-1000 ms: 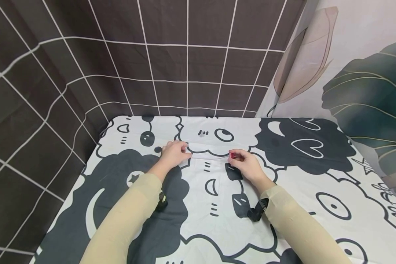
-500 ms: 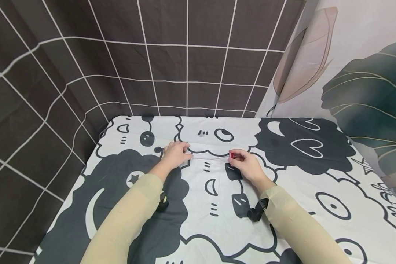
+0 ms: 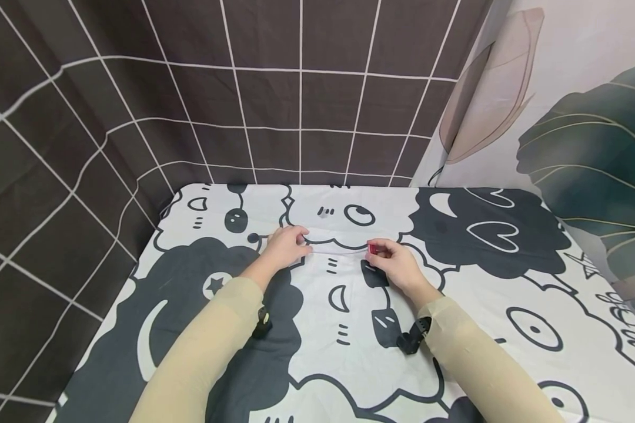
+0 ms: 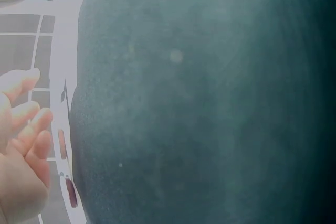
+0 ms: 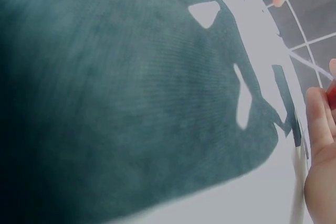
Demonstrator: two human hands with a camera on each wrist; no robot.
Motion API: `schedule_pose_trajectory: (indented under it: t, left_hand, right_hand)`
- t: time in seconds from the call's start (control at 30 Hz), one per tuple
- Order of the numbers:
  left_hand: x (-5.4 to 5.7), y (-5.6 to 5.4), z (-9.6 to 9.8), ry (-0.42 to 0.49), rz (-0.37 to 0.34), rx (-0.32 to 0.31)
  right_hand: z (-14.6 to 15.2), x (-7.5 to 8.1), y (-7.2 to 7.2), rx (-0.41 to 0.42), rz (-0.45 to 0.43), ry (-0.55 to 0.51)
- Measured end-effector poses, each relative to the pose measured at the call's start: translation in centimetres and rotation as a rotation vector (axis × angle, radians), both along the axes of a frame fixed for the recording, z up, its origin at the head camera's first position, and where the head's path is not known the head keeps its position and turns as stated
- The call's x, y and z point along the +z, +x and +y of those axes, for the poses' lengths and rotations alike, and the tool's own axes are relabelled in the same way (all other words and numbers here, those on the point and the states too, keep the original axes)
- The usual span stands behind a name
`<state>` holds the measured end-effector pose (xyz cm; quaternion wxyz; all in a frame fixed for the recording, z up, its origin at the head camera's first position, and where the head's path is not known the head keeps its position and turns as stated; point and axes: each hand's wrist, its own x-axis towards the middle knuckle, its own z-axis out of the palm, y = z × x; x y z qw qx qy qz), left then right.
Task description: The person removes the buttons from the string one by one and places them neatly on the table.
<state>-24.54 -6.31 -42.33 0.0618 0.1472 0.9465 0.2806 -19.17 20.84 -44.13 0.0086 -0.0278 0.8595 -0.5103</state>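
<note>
Near the far middle of the patterned cloth (image 3: 325,352), my right hand (image 3: 397,267) pinches a small red object (image 3: 372,249) between thumb and fingers; most of it is hidden. A thin pale strand (image 5: 310,64) runs from this object in the right wrist view. To the left, my left hand (image 3: 283,248) lies low over the cloth, its thumb and index fingertips apart. In the left wrist view the left hand (image 4: 23,156) has bent fingers and nothing visible in them. Whether the strand reaches that hand is unclear.
A dark curtain (image 3: 267,100) with white grid lines hangs behind and to the left of the cloth-covered surface. On the right hangs a pale cloth (image 3: 577,35) with large leaf prints. A thin black cable (image 3: 435,175) shows at the far corner.
My left hand has shifted slightly to the right, toward the right hand. The right hand and the red object have stayed in place.
</note>
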Motion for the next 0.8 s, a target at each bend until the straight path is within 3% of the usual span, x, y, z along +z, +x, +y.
schedule_pose_trajectory:
  t: [0.33, 0.8]
  left_hand:
    - [0.08, -0.17, 0.34, 0.033, -0.086, -0.015]
    - [-0.02, -0.07, 1.03, 0.080, -0.069, -0.063]
  right_hand:
    - [0.04, 0.07, -0.06, 0.001, 0.001, -0.005]
    - [0.05, -0.03, -0.11, -0.007, -0.003, 0.010]
